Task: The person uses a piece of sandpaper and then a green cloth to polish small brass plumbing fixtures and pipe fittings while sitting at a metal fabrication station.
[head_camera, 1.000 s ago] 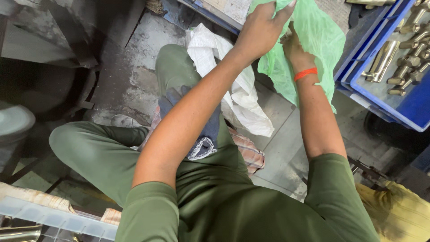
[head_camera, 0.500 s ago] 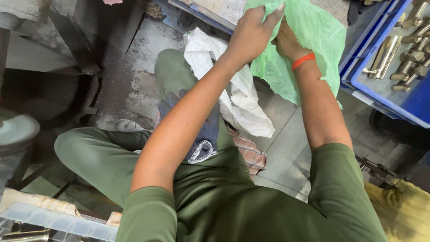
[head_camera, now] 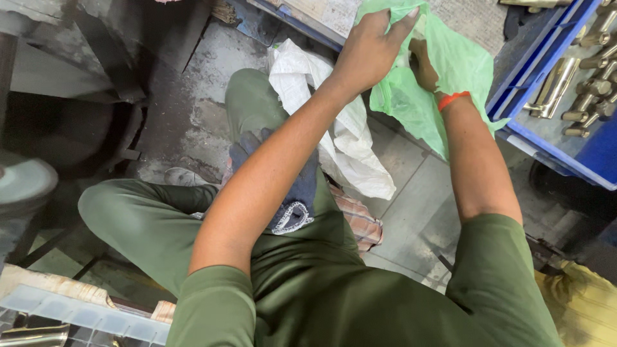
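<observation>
Since the earlier frames both hands have shifted a little up and to the left in the head view, and the green bag has gathered in closer between them; the view itself has drifted slightly, so the blue crate now sits nearer the right edge.

In the head view, the left hand is stretched forward with its fingers closed on the upper edge of a thin green plastic bag, pinching the film near the top. The right hand is partly wrapped by the same bag; it appears to grip the plastic from inside or behind, though its fingers are mostly hidden, so the exact hold cannot be told. An orange band circles the right wrist. The bag hangs in the air between the hands, above the floor and just left of a blue crate that holds brass-coloured metal fittings.

Below the left forearm a white woven sack lies crumpled on the tiled floor. A dark work glove rests on the person's lap, over green trousers. A clear plastic tray shows at the lower left corner.
</observation>
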